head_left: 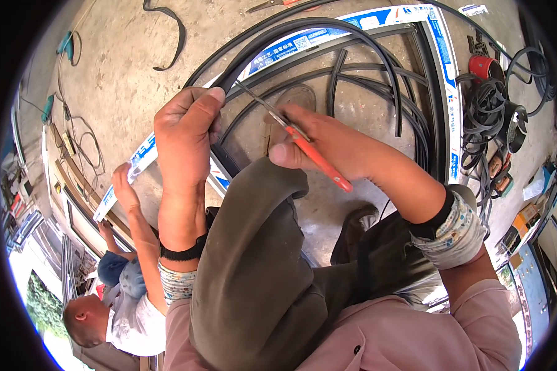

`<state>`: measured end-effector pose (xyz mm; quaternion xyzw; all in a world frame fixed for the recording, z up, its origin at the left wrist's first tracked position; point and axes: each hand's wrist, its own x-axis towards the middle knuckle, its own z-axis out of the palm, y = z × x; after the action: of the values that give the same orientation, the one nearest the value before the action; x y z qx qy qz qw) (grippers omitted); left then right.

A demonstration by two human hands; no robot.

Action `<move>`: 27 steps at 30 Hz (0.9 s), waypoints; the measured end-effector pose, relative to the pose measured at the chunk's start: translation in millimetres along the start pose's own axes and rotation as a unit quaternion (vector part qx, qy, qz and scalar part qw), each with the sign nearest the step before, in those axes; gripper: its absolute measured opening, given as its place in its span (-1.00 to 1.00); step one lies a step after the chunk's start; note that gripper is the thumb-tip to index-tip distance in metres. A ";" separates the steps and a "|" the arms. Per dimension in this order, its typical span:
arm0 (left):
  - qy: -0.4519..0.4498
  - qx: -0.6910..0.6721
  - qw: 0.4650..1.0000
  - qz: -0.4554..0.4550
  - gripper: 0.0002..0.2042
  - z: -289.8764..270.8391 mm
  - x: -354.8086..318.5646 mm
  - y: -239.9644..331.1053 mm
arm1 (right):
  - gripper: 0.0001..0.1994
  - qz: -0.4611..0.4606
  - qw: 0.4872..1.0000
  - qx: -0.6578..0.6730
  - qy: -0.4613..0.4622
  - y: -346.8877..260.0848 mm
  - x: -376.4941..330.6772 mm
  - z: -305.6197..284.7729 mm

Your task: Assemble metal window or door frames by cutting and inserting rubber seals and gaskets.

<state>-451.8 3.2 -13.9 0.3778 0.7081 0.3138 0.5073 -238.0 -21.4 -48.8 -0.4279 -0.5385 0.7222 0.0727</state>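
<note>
While left hand (185, 133) grips rubber strip (303, 28), scissors (297, 136) cut beside it.

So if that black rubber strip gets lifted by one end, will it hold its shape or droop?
Probably droop. The rubber strip already bends in a loose arc over the window frame, so it looks floppy. It seems light for its length, since the left hand holds it pinched alone. Being flat, it likely won't roll, though loose ends may whip.
</note>
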 end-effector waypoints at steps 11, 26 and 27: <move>-0.090 -0.063 0.994 0.001 -0.81 -10.6 0.2 -9.2 | -0.13 -0.060 0.997 0.002 -0.041 -27.8 22.4 -2.8; -0.150 0.028 0.986 -0.064 -0.80 -27.8 -19.0 -35.2 | -0.60 -0.035 0.999 -0.026 0.005 15.8 5.3 43.2; -0.151 0.028 0.986 -0.064 -0.80 -26.3 -18.6 -34.9 | -0.60 -0.035 0.999 -0.026 0.006 16.9 3.1 45.1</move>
<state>-480.8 -32.4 -26.3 0.3890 0.6547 0.2005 0.6163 -265.4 -58.9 -62.3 -0.4148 -0.5709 0.7028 0.0896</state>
